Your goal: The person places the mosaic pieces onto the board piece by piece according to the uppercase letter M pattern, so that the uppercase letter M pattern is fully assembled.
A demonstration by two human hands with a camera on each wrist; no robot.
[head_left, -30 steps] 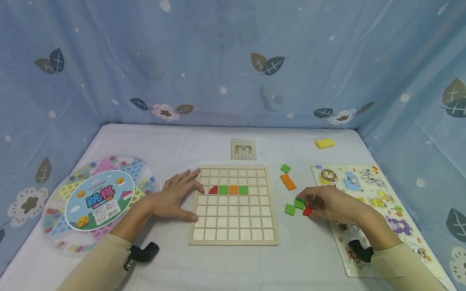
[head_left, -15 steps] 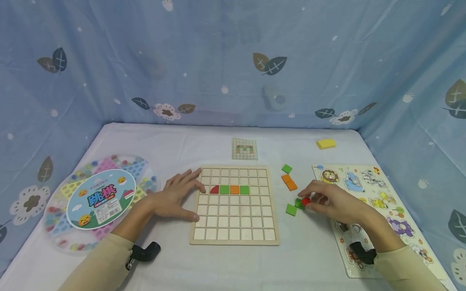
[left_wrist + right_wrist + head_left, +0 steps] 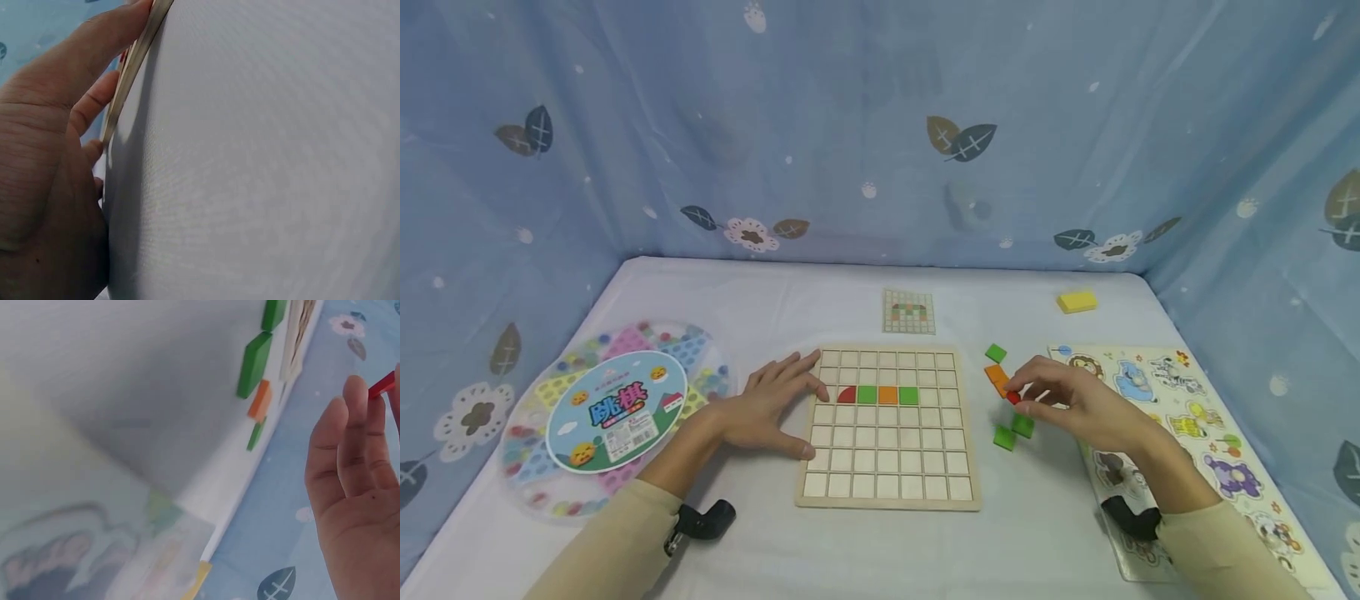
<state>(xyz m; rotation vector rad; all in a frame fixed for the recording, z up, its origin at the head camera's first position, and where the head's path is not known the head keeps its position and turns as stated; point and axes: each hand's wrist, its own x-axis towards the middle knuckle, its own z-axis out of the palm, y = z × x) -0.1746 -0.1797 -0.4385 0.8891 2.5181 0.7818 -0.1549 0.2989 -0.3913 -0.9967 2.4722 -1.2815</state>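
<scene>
My right hand (image 3: 1067, 402) pinches a small red piece (image 3: 1013, 397) between thumb and fingertips, lifted over the loose tiles. In the right wrist view the red piece (image 3: 382, 384) shows edge-on at the fingertips. Below it lie two green tiles (image 3: 1022, 425), with orange tiles (image 3: 996, 377) and another green tile (image 3: 996, 353) farther back. My left hand (image 3: 760, 417) rests at the left edge of a wooden grid board (image 3: 887, 462), fingers spread, thumb against the frame. One row of the board holds a red quarter-round piece (image 3: 847, 395), then green, orange and green squares.
Behind the board lies a small pattern card (image 3: 908, 312). A yellow block (image 3: 1077, 302) sits at the back right. An animal puzzle board (image 3: 1172, 421) lies under the right forearm. At the left is a round, clear-rimmed game box (image 3: 617, 408).
My right hand has picked up the red piece from beside the green tiles and moved it up and left, toward the orange tiles. The left hand stays at the board's edge.
</scene>
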